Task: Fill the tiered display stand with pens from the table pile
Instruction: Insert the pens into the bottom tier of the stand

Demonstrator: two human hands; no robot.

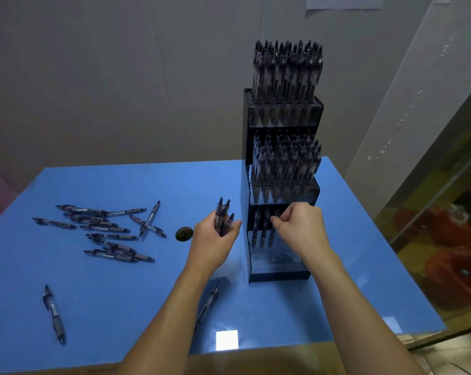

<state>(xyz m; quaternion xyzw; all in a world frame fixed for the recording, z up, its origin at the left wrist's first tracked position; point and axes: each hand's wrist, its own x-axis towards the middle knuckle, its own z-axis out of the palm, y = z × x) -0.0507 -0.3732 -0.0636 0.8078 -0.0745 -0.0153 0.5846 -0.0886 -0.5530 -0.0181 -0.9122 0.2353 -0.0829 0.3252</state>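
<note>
A black tiered display stand (246,147) rises on the blue table (121,288), right of centre. Its top and middle tiers are packed with dark pens; the bottom tier holds three pens (262,226) at its left, with open holes beside them. My left hand (215,239) grips a small bunch of pens (223,215) upright, just left of the stand. My right hand (299,226) pinches the top of one pen (272,228) at the bottom tier. The pen pile (104,231) lies scattered on the table's left.
A single pen (53,313) lies near the front left edge and another pen (208,304) lies under my left forearm. A round hole (184,234) sits in the tabletop beside my left hand. A wall stands behind; the table's right edge drops to the floor.
</note>
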